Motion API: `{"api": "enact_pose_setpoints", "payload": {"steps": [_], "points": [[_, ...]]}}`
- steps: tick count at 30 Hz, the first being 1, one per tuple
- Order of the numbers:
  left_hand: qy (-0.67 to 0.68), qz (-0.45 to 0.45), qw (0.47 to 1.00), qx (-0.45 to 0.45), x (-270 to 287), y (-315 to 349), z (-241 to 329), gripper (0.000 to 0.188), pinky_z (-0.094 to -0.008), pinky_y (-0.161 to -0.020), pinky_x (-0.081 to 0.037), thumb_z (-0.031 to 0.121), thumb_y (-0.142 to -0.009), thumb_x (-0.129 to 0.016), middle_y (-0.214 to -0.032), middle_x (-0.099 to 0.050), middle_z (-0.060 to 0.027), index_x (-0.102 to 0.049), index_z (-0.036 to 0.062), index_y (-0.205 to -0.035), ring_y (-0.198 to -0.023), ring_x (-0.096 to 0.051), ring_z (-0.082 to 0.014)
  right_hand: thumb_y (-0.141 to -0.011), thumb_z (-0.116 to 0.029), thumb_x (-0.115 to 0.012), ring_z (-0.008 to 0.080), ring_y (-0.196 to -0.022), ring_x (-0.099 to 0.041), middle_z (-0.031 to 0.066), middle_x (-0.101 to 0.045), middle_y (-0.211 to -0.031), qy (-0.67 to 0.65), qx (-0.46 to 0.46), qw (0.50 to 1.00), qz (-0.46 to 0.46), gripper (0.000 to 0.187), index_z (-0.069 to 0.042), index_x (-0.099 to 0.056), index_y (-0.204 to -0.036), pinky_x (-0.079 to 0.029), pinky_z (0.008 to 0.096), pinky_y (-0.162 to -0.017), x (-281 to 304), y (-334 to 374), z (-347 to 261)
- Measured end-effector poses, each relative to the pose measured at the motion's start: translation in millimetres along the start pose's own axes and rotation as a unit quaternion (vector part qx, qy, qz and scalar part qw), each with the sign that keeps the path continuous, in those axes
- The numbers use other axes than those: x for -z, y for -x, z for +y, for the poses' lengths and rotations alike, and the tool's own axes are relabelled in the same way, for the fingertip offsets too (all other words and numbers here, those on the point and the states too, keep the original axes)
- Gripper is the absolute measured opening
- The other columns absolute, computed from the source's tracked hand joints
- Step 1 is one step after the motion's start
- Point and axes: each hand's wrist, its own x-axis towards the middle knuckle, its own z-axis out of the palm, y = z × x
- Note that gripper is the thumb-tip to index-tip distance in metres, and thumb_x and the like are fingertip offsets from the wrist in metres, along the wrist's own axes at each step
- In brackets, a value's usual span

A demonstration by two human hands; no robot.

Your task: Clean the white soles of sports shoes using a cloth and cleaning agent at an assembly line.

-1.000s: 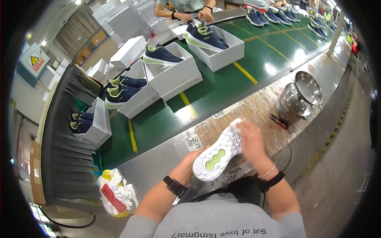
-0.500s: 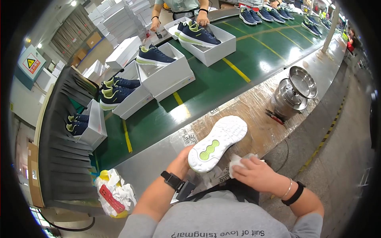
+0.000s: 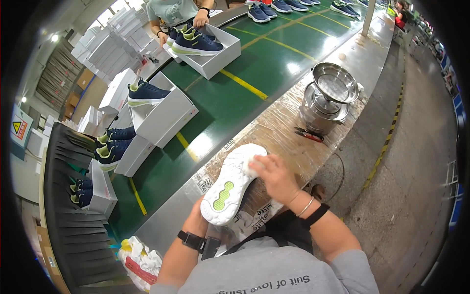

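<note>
A sneaker (image 3: 219, 211) is turned with its white sole upward; a green patch shows in the middle of the sole. My left hand (image 3: 197, 215) is closed around its heel end, the fingers partly hidden beneath it. With my right hand (image 3: 280, 180) I press a wad of white cloth (image 3: 253, 167) against the forefoot part of the sole, fingers bent over the wad. The shoe's dark upper is mostly hidden underneath.
A metal pump dispenser (image 3: 320, 110) with a perforated dish stands right of the shoe, red-handled pliers (image 3: 309, 135) beside it. Beyond runs a green conveyor belt (image 3: 225, 109) carrying navy shoes in white boxes (image 3: 169, 117). A co-worker's hand (image 3: 200, 18) touches a far box. Crumpled paper (image 3: 139, 262) lies lower left.
My right hand has moved with the cloth from beside the shoe onto its sole. The shoe is turned slightly more upright, and the whole view has shifted.
</note>
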Motion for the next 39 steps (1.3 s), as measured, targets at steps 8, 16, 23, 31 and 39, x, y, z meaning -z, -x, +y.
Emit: {"api": "enact_pose_setpoints", "payload": {"steps": [8, 16, 23, 31, 39], "points": [[-0.005, 0.066, 0.993, -0.094, -25.9, 28.1, 11.5, 0.035, -0.0376, -0.079, -0.054, 0.022, -0.094, -0.051, -0.103, -0.064, -0.0208, -0.056, -0.0096, -0.110, -0.088, -0.065, -0.0278, -0.071, 0.002, -0.054, 0.0308, -0.097, -0.054, 0.0092, -0.061, -0.110, 0.103, -0.121, 0.974, -0.159, 0.035, -0.011, -0.064, -0.102, -0.044, 0.0405, -0.086, -4.6, -42.9, 53.5], [-0.430, 0.191, 0.774, -0.423, -106.2, 182.9, 187.8, 0.019, -0.0263, -0.061, -0.051, 0.015, -0.080, -0.070, -0.075, -0.064, -0.0050, -0.062, -0.0004, -0.087, -0.066, -0.060, -0.0097, -0.081, 0.008, -0.047, 0.0345, -0.104, -0.054, 0.0172, -0.059, -0.112, -0.149, -0.117, 0.982, 0.007, 0.033, -0.001, -0.059, -0.110, -0.040, 0.0384, -0.093, 29.8, -23.3, 27.8], [-0.842, 0.405, 0.015, -0.357, -134.9, 185.3, 303.3, 0.018, -0.0400, -0.106, -0.022, 0.016, -0.074, -0.065, -0.087, -0.063, -0.0115, -0.063, 0.0096, -0.091, -0.101, -0.055, -0.0258, -0.082, 0.007, -0.045, 0.0307, -0.111, -0.054, 0.0180, -0.058, -0.116, -0.217, -0.177, 0.959, -0.043, 0.034, 0.000, -0.058, -0.113, -0.039, 0.0355, -0.096, 15.7, -21.6, -2.4], [-0.906, 0.386, 0.073, -0.156, -88.1, 113.3, 366.7, 0.016, -0.0442, -0.093, -0.038, 0.029, -0.076, -0.065, -0.083, -0.066, -0.0106, -0.068, 0.0148, -0.083, -0.090, -0.062, -0.0268, -0.092, -0.003, -0.044, 0.0311, -0.116, -0.049, 0.0179, -0.055, -0.122, -0.147, -0.178, 0.966, -0.117, 0.031, 0.001, -0.053, -0.121, -0.036, 0.0375, -0.099, 13.6, -47.9, 2.4], [-0.818, 0.485, 0.185, -0.248, -112.8, 57.3, 446.5, 0.028, -0.0398, -0.088, -0.048, 0.011, -0.077, -0.058, -0.107, -0.064, -0.0168, -0.065, 0.0023, -0.102, -0.102, -0.060, -0.0327, -0.092, -0.004, -0.046, 0.0284, -0.115, -0.050, 0.0168, -0.055, -0.122, -0.177, -0.206, 0.953, -0.133, 0.030, 0.001, -0.054, -0.120, -0.037, 0.0355, -0.098, 8.6, -73.3, -5.4]]}}
